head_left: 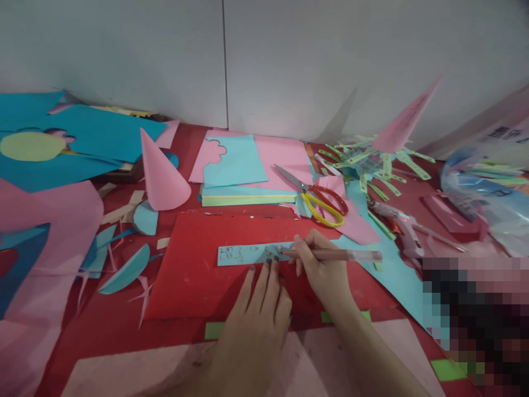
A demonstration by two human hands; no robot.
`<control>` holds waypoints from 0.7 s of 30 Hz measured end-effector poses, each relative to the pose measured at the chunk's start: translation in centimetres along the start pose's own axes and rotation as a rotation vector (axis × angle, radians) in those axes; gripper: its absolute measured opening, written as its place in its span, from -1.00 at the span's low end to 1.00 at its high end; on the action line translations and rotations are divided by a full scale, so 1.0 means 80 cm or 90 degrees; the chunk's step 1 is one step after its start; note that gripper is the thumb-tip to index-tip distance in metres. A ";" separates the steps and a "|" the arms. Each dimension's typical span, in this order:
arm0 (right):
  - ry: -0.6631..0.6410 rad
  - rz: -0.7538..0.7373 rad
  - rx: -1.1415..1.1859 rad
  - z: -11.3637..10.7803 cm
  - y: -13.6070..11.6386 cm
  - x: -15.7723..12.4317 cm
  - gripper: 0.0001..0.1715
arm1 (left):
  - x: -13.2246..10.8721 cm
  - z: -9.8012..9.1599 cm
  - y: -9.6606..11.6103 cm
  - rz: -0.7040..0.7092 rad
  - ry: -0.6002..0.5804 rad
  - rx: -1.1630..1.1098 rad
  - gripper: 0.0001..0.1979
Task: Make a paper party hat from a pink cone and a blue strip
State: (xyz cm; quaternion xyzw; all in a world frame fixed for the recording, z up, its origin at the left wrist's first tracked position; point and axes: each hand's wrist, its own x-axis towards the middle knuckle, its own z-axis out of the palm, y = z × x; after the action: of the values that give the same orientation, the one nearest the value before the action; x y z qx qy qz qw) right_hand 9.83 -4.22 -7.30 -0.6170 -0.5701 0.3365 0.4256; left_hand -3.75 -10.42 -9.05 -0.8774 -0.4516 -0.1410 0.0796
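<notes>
A light blue paper strip [254, 252] with handwritten figures lies across a red board [194, 281]. My left hand [264, 309] rests flat at the strip's lower edge, its fingers stretched out and the fingertips on the paper. In my right hand [320, 264] is a pen [347, 255], held almost level, with its tip at the writing on the strip's right part. Behind the board, scissors [316, 198] with one red and one yellow handle lie on paper pieces, blades pointing up and left.
A pink paper cone [161, 176] stands at left, near blue paper cutouts [126, 270]. Stacked coloured paper [248, 196] lies behind the board. At right are a glue gun [403, 226], another pink cone [407, 118] with green strips, and a plastic bag [479, 179]. A wall [289, 60] closes the back.
</notes>
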 end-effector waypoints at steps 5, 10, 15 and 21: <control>-0.003 -0.007 -0.017 0.000 0.001 0.001 -0.62 | -0.001 0.002 0.001 0.003 -0.001 -0.002 -0.69; 0.002 -0.005 -0.022 0.001 0.001 0.002 -0.61 | -0.004 0.003 0.001 0.003 -0.005 -0.001 -0.68; 0.012 0.003 0.032 0.000 -0.002 0.003 -0.62 | -0.002 0.003 0.001 0.001 -0.004 0.001 -0.70; -0.042 -0.017 0.054 0.003 -0.002 0.001 -0.76 | -0.001 0.002 0.000 0.003 -0.008 -0.001 -0.72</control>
State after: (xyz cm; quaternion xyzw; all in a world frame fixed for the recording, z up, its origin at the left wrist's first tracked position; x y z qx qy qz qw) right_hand 9.58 -4.09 -7.24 -0.5795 -0.5771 0.3747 0.4368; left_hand -3.73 -10.43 -9.19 -0.8794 -0.4499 -0.1355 0.0765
